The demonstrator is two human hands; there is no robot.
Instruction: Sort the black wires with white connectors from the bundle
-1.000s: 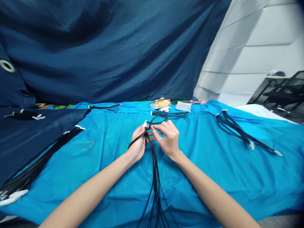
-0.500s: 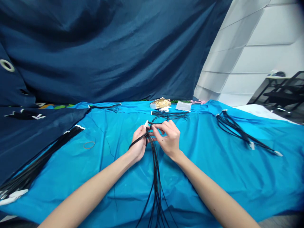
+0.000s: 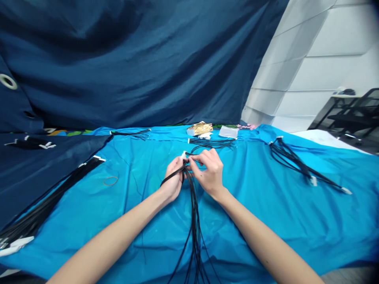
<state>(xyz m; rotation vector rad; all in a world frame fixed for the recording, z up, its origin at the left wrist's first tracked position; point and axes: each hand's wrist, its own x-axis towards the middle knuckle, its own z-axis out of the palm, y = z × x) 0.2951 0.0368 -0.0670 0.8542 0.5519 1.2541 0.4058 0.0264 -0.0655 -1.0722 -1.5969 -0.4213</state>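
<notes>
Both hands meet above the middle of the blue cloth. My left hand is closed round a bundle of thin black wires, with a white connector showing at its fingertips. Some of the wires loop over the back of that hand; the others hang down toward the bottom edge. Close to the connector, my right hand pinches a black wire between thumb and forefinger. The exact contact at the fingertips is too small to make out.
Blue cloth covers the table. More black wire bundles lie at the left, the back and the right. A gold foil packet and a clear bag sit at the back. A rubber band lies left.
My right hand's fingers have shifted very slightly at the connector. Both hands keep their hold, and the rest looks the same.
</notes>
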